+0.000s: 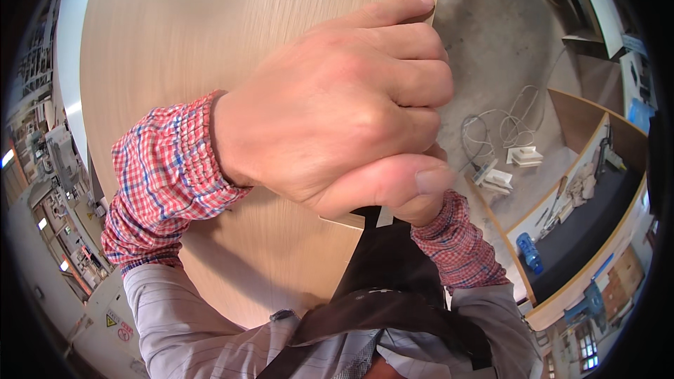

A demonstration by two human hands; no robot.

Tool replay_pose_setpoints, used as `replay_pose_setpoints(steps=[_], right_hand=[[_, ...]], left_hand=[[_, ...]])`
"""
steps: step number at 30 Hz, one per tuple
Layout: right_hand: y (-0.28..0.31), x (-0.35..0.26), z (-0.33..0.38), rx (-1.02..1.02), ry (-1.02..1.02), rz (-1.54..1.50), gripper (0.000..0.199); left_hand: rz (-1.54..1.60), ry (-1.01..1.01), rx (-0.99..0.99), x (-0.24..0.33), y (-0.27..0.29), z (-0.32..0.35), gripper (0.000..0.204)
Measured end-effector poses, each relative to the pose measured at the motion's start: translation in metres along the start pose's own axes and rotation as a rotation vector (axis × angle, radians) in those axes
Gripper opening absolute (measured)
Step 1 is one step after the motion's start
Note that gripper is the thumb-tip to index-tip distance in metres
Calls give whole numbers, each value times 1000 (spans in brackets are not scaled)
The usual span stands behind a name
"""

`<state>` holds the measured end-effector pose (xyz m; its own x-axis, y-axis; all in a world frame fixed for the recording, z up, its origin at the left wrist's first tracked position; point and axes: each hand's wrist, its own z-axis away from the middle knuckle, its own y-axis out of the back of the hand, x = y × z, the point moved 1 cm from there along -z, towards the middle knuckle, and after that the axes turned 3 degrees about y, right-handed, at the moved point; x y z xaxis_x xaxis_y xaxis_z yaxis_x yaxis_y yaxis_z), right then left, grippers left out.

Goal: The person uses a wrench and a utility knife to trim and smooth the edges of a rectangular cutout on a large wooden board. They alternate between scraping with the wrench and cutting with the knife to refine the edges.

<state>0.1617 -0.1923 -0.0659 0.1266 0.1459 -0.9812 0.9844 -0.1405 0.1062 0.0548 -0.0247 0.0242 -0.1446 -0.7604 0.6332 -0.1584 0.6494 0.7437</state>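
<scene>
Overlapping near the right edge of the wood-grain panel (210, 21): left hand (351, 105) above right hand (423, 215)!
Left's curled, right's mostly hidden; can't tell whether either grips anything. Panel spreads leftward beneath the left hand, edge running away from the body.

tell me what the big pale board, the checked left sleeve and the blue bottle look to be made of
Pale board: wood veneer or wood-look laminate, satin finish; fine streaky grain shows, but the core can't be told.
Checked left sleeve: soft woven cloth, perhaps cotton, matte; it wrinkles and gathers at the wrist.
Blue bottle: probably plastic, glossy and see-through, judging by its bright highlights.
</scene>
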Motion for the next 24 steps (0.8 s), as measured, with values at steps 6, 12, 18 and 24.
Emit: replay_pose_setpoints(steps=[6, 12, 18, 24], right_hand=[[-9, 12, 5, 25, 32, 30, 32], [-16, 2, -1, 104, 32, -18, 33], [19, -4, 9, 62, 106, 339, 20], [16, -17, 16, -76, -38, 88, 19]], left_hand=[[-19, -35, 49, -2, -1, 0, 48], [18, -12, 43, 0, -1, 1, 46], [-25, 79, -7, 3, -3, -4, 43], [147, -42, 246, -15, 3, 9, 76]])
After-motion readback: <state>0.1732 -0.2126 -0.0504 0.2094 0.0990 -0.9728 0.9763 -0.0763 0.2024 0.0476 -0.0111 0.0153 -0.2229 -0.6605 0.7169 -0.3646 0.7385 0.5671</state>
